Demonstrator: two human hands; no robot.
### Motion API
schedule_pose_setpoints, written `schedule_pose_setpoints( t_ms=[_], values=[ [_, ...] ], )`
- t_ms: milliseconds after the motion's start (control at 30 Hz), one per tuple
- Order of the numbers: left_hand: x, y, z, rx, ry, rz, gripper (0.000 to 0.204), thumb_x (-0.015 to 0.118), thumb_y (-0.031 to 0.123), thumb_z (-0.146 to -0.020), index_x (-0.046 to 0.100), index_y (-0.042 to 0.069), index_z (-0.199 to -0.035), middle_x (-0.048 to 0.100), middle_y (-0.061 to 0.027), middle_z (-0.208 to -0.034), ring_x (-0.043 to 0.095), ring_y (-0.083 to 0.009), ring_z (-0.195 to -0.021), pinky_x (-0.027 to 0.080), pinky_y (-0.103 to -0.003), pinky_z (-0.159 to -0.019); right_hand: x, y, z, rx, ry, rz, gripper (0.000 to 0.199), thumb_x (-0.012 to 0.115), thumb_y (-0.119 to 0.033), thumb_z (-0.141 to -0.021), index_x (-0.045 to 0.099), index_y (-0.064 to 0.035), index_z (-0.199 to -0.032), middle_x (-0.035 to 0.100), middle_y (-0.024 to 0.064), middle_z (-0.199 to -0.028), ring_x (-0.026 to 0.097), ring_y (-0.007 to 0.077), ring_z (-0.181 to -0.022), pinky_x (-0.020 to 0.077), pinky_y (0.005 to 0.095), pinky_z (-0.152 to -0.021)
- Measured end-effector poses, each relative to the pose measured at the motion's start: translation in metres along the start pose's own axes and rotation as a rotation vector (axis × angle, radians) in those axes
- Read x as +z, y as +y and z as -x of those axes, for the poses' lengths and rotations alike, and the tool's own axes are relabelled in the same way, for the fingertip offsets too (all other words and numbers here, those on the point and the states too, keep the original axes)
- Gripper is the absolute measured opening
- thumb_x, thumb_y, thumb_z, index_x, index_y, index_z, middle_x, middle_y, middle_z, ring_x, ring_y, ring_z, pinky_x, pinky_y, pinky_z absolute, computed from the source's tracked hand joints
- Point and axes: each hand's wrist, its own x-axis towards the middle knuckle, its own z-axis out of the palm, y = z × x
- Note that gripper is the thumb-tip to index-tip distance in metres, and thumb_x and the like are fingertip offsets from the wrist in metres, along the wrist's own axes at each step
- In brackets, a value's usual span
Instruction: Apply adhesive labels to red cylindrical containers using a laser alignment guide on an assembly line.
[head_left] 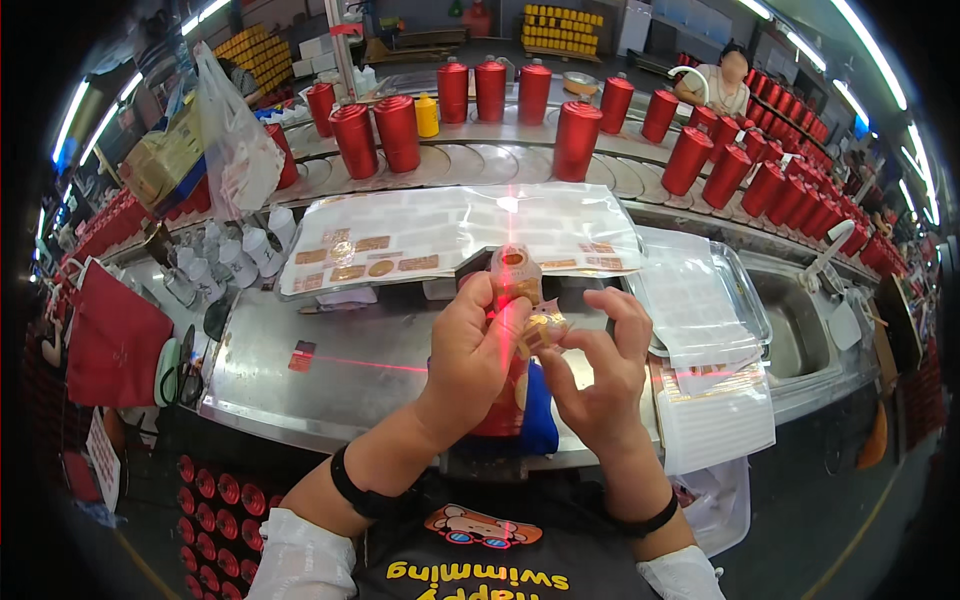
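My left hand (468, 345) is closed, thumb pressed over a pale piece with gold and brown marks (516, 272); whether this is loose film or part of a bottle I cannot tell. My right hand (605, 365) pinches the edge of a clear decal film with gold print (545, 322) between thumb and forefinger, its other fingers raised. The film's left side touches my left thumb. Below and between the hands, a red bottle (500, 412) shows partly, with a blue cloth (540, 412) against its right side. Red laser lines cross over my hands.
Decal sheets with gold prints (400, 225) lie across the bench ahead; more sheets (695, 300) sit right, beside a sink (795, 335). Red bottles (578, 140) stand on the conveyor (450, 163) beyond. White-capped bottles (238, 260) and a red bag (120, 335) are left. Another person (722, 85) sits far right.
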Motion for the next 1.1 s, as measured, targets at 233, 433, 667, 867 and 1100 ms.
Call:
schedule_pose_setpoints(
  t_ms=[233, 433, 667, 867, 1100],
  values=[
    [-0.004, -0.003, 0.001, -0.054, -0.067, -0.030, 0.025, 0.046, 0.008, -0.100, 0.050, -0.002, -0.123, 0.063, -0.0109, -0.109, 0.066, -0.0175, -0.097, 0.051, -0.029, -0.088, 0.000, 0.002, 0.000, 0.004, 0.020, 0.038, 0.018, 0.075, -0.006, -0.070, 0.067, -0.0065, -0.086, 0.052, 0.0146, -0.120, 0.046, 0.0392, -0.116, 0.0403, 0.0476, -0.096],
    [-0.006, -0.008, 0.001, -0.007, -0.068, -0.053, 0.023, 0.046, 0.008, -0.100, 0.050, -0.002, -0.121, 0.063, -0.0118, -0.109, 0.066, -0.0180, -0.096, 0.052, -0.030, -0.087, 0.000, 0.008, 0.002, -0.015, 0.025, 0.027, 0.016, 0.071, -0.001, -0.069, 0.065, -0.0054, -0.083, 0.053, 0.0149, -0.119, 0.047, 0.0391, -0.117, 0.0413, 0.0468, -0.095],
    [-0.006, -0.008, 0.000, -0.042, -0.058, 0.012, 0.022, 0.045, 0.007, -0.100, 0.051, -0.002, -0.119, 0.064, -0.0114, -0.107, 0.067, -0.0176, -0.094, 0.053, -0.030, -0.086, -0.006, 0.011, 0.001, 0.021, -0.029, -0.053, 0.015, 0.071, 0.001, -0.069, 0.063, -0.0039, -0.081, 0.054, 0.0152, -0.119, 0.047, 0.0391, -0.116, 0.0416, 0.0461, -0.095],
    [-0.005, -0.003, 0.000, -0.098, -0.054, 0.177, 0.020, 0.046, 0.005, -0.098, 0.053, -0.001, -0.116, 0.061, -0.0069, -0.103, 0.064, -0.0127, -0.091, 0.051, -0.026, -0.083, -0.011, 0.018, 0.002, 0.010, -0.079, -0.129, 0.012, 0.071, -0.008, -0.078, 0.064, -0.0036, -0.086, 0.054, 0.0155, -0.121, 0.049, 0.0361, -0.114, 0.0423, 0.0430, -0.093],
    [-0.010, 0.003, 0.000, -0.204, -0.124, 0.257, 0.026, 0.048, 0.008, -0.098, 0.049, 0.000, -0.122, 0.061, -0.0087, -0.105, 0.064, -0.0140, -0.094, 0.052, -0.030, -0.087, -0.009, 0.031, 0.001, 0.339, -0.327, -0.664, 0.017, 0.067, -0.018, -0.090, 0.066, -0.0040, -0.100, 0.052, 0.0118, -0.123, 0.053, 0.0147, -0.103, 0.0449, 0.0251, -0.069]
  ],
)
